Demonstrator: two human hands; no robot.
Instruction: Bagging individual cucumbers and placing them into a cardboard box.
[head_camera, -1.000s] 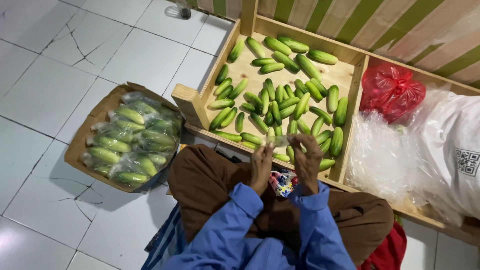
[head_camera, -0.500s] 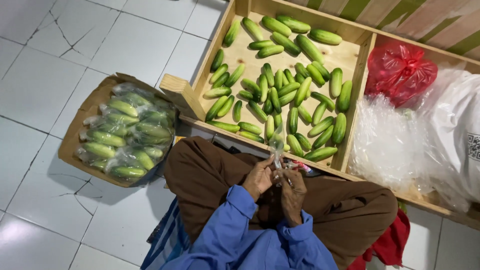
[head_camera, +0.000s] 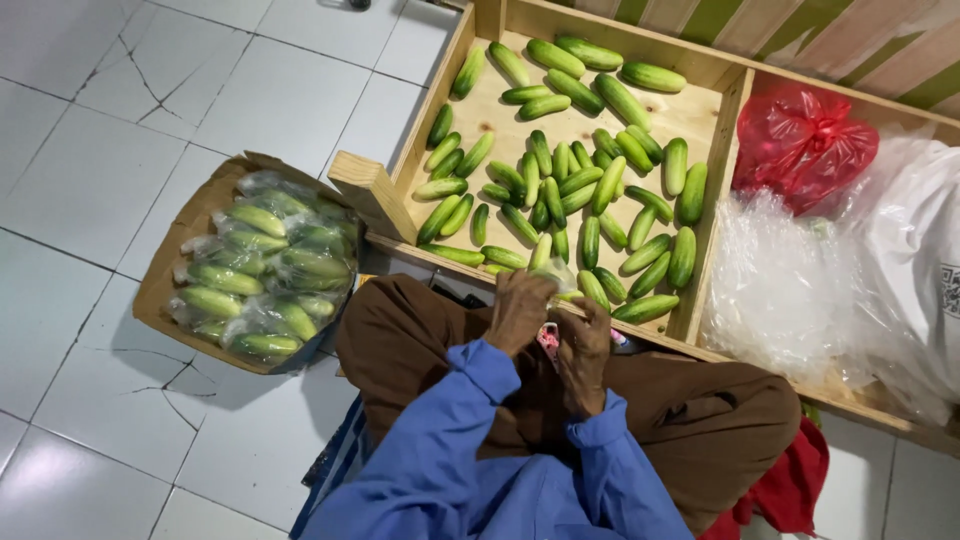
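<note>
**packer_q:** How far along is the cucumber bagging, would you say?

**tray_watch:** Maybe a third, judging by the piles. The cardboard box (head_camera: 190, 235) off to the left of the fingers is already full of bagged cucumbers (head_camera: 265, 275), each lot in clear plastic. But the wooden tray (head_camera: 400, 190) just beyond the fingers has plenty of loose cucumbers (head_camera: 560, 185) left on it.

**packer_q:** And the hands?

**tray_watch:** Both are together over the lap, at the tray's near edge. The left hand (head_camera: 518, 312) and right hand (head_camera: 583, 350) have their fingers pinched narrow on a clear plastic bag (head_camera: 556, 275) with a cucumber or so in it; looks like it's being closed, though I can't see a knot.

**packer_q:** Spare bags?

**tray_watch:** A heap of clear plastic (head_camera: 785, 285) sits right of the fingers, beside a red bag (head_camera: 800, 145).
</note>
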